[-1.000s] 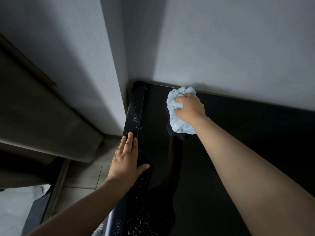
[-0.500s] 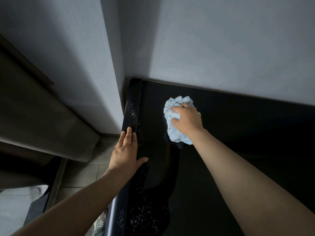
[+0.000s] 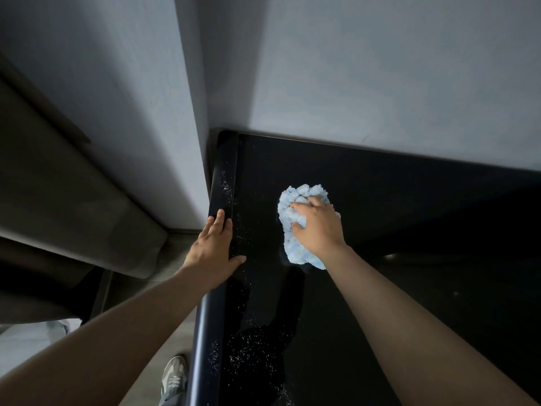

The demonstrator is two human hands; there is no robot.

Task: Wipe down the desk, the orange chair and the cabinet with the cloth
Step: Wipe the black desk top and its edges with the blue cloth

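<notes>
A glossy black desk top (image 3: 409, 230) fills the right half of the view, its far edge against a pale wall. My right hand (image 3: 317, 227) presses a bunched light-blue fluffy cloth (image 3: 295, 247) flat onto the desk, a little way in from the far left corner. My left hand (image 3: 213, 250) lies palm down on the desk's rounded left edge (image 3: 207, 332), fingers together and thumb spread onto the top. White specks of dust lie along the left strip (image 3: 251, 347) of the desk. No chair or cabinet is in view.
A pale wall corner (image 3: 193, 142) juts out just left of the desk's far corner. A grey upholstered piece (image 3: 58, 200) stands at the left. Tiled floor (image 3: 140, 294) and my grey-and-white shoe (image 3: 172, 379) show below the desk's left edge.
My right hand has drawn the cloth back from the far edge by the wall toward me over the desk top. My left hand has stayed on the left edge.
</notes>
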